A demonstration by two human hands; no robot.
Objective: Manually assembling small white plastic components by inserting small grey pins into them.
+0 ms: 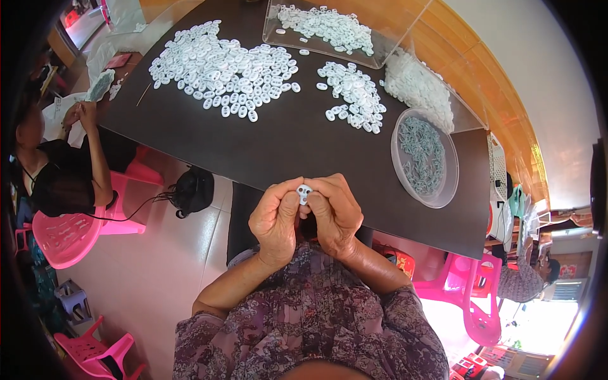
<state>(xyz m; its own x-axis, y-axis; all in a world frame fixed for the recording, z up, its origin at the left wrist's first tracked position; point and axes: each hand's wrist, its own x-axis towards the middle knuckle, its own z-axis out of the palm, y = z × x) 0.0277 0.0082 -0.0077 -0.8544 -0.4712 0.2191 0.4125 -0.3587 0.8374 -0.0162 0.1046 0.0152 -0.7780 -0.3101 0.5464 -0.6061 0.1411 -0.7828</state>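
Note:
Between my two hands, just off the near edge of the dark table (pixel 304 149), is a small white oval plastic piece with dark holes (pixel 304 192). My left hand (pixel 277 212) pinches it from one side with thumb and forefinger. From the other side my right hand (pixel 332 209) grips it the same way, the thumbs nearly meeting below it. A large heap of similar white oval pieces (pixel 221 69) lies at the far left of the table. A smaller pile of them (pixel 354 95) lies right of the middle.
On the right stands a round clear tub (pixel 397 158) of small grey-green parts. Behind it a clear plastic bag (pixel 418 88) bulges with pale pieces. A clear bin (pixel 380 60) holds more white pieces. At left a person (pixel 63 164) sits by a pink chair (pixel 69 234).

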